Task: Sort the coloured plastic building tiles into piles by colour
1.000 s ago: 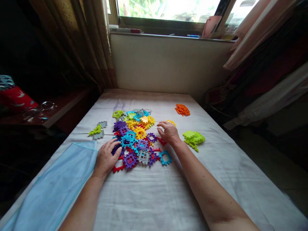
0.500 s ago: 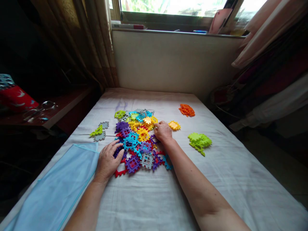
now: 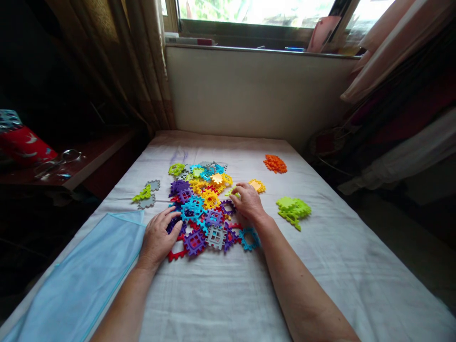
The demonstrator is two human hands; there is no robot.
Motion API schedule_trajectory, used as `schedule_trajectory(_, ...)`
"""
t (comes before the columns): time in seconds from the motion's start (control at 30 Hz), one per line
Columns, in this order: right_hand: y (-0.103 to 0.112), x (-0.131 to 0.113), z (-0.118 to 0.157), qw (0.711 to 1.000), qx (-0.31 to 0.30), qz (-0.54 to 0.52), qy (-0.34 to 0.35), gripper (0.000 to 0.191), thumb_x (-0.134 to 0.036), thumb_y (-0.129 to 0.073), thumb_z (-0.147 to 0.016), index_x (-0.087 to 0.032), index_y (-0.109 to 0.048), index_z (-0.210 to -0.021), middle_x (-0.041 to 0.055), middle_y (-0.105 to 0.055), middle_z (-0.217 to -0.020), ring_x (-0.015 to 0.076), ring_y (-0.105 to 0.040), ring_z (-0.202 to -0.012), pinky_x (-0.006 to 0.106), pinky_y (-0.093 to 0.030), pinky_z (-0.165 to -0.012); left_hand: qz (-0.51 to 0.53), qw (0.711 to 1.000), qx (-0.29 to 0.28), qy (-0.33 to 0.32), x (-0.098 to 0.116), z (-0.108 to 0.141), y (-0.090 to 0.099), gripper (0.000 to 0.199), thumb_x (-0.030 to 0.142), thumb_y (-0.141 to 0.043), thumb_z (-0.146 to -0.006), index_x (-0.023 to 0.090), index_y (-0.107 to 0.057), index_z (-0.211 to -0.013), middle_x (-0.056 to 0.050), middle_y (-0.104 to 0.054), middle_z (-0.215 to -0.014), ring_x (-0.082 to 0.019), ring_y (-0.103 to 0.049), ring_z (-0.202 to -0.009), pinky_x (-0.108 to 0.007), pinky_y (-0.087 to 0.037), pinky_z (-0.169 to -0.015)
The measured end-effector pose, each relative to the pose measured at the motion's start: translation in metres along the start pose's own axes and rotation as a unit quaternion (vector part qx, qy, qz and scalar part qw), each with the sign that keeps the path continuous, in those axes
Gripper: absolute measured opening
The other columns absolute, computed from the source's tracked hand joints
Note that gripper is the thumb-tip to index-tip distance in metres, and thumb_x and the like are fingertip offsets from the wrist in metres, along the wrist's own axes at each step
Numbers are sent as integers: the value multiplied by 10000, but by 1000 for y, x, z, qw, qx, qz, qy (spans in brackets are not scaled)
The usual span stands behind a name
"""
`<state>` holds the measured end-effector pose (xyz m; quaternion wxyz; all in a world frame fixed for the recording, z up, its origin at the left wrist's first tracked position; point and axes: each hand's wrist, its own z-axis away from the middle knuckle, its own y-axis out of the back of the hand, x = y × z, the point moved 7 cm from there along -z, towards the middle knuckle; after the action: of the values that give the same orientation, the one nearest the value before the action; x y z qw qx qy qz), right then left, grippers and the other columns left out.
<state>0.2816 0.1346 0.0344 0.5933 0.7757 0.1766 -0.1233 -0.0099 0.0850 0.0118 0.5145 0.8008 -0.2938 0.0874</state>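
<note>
A heap of toothed plastic building pieces lies on the bed in front of me, with purple, turquoise, yellow, red and grey ones mixed. My left hand rests at the heap's left side, fingers spread over dark purple pieces. My right hand is at the heap's right edge, its fingers closed on a lime green building piece. Close by the right hand lie a purple frame piece and a small yellow pile. A turquoise frame piece lies beside my right wrist.
An orange pile and a lime green pile lie to the right. Grey and green pieces lie left of the heap. A pale blue cloth covers the bed's left edge. Glasses lie on a side table.
My right hand has drawn back slightly to the right, away from the yellow pieces, with the lime green building piece now showing at its fingers. My left hand stays in place.
</note>
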Motion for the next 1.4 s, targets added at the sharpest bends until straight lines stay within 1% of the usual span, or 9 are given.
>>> schedule_trajectory(0.13, 11, -5, -1, 1000, -18, -3, 2, 95, -226, -628, -863, -211, -719, -888, 92, -650, -1165, 219, -567, -1144, 347, -414, -1003, -1, 1000, -2, -2, -2, 0, -1, 318, 447, -515, -882, 247, -692, -1055, -72, -675, -1249, -269, -633, -1127, -467, -482, -1011)
schedule_trajectory(0.23, 34, -2, -1, 999, -27, 28, -16, 120, -269, -625, -871, -221, -730, -902, 82, -661, -1161, 215, -582, -1121, 330, -426, -977, -3, 1000, -2, -4, -3, 0, -1, 326, 454, -511, -883, 251, -691, -1064, -70, -674, -1252, -269, -634, -1125, -465, -482, -1011)
schedule_trajectory(0.37, 75, 27, 8, 986, -40, 124, -108, 181, -300, -587, -878, -230, -748, -924, 78, -680, -1144, 232, -596, -1077, 332, -443, -906, -4, 1000, -5, -5, -3, 0, -1, 330, 458, -505, -884, 251, -689, -1063, -70, -674, -1252, -269, -632, -1131, -464, -481, -1013)
schedule_trajectory(0.5, 100, 61, 23, 955, -109, 211, -178, 207, -289, -596, -852, -248, -774, -950, 92, -686, -1156, 265, -592, -1094, 354, -442, -857, -6, 1000, -5, 1, -4, 0, -2, 320, 455, -510, -881, 258, -687, -1062, -60, -674, -1252, -263, -629, -1136, -456, -476, -1025)
schedule_trajectory(0.67, 95, 76, 36, 941, -171, 233, -178, 194, -215, -628, -799, -269, -794, -882, 97, -696, -1130, 288, -562, -1128, 383, -416, -861, -2, 1000, -7, -1, -3, -1, -1, 319, 455, -512, -880, 257, -686, -1061, -66, -674, -1258, -267, -629, -1144, -465, -474, -1027)
schedule_trajectory(0.97, 85, 84, 50, 937, -188, 230, -184, 160, -190, -681, -758, -261, -789, -854, 100, -710, -1092, 293, -558, -1131, 398, -402, -875, 0, 1000, -14, 1, -2, -1, 0, 328, 456, -510, -881, 246, -687, -1062, -78, -668, -1266, -273, -624, -1154, -476, -473, -1031)
schedule_trajectory(1.07, 90, 71, 45, 947, -170, 217, -167, 174, -243, -643, -806, -258, -781, -911, 86, -713, -1117, 284, -568, -1142, 377, -411, -872, 2, 1000, -15, 2, 0, -1, 0, 327, 454, -509, -881, 245, -689, -1057, -77, -670, -1263, -272, -624, -1152, -475, -473, -1029)
schedule_trajectory(1.17, 86, 39, 31, 970, -122, 174, -121, 216, -294, -582, -869, -248, -771, -962, 78, -720, -1123, 250, -612, -1087, 329, -428, -863, 4, 1000, -11, 1, 0, -2, 0, 326, 450, -512, -878, 240, -690, -1054, -82, -673, -1257, -274, -627, -1145, -477, -473, -1028)
schedule_trajectory(1.4, 19, -35, 6, 990, -117, 65, -44, 250, -360, -545, -924, -267, -766, -993, 58, -755, -1055, 214, -663, -1000, 278, -446, -817, 2, 1000, -13, 6, 1, -1, 0, 300, 427, -521, -873, 246, -685, -1047, -74, -670, -1266, -266, -627, -1148, -468, -471, -1035)
